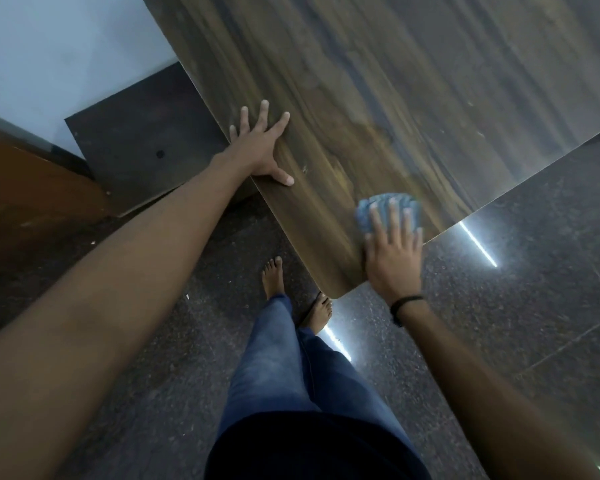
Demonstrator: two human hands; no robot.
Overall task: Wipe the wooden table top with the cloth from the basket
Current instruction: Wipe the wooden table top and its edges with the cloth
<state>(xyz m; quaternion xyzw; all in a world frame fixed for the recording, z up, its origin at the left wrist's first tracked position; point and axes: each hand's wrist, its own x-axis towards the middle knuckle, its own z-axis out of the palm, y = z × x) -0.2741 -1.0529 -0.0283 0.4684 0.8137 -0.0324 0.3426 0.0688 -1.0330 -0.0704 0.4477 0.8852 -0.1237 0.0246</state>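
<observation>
The wooden table top [378, 98] fills the upper middle and right of the head view, brown with streaked grain. A blue cloth [366, 211] lies on its near corner. My right hand [394, 251] presses flat on the cloth with straight, spread fingers, covering most of it. My left hand [260, 147] rests flat on the table's left edge, fingers spread, thumb along the rim. The basket is out of view.
Dark polished stone floor [516, 289] surrounds the table, with bright light reflections. A dark low panel [142, 140] stands left of the table against a white wall [49, 57]. A brown wooden piece [25, 195] sits at far left. My bare feet stand beside the table's near corner.
</observation>
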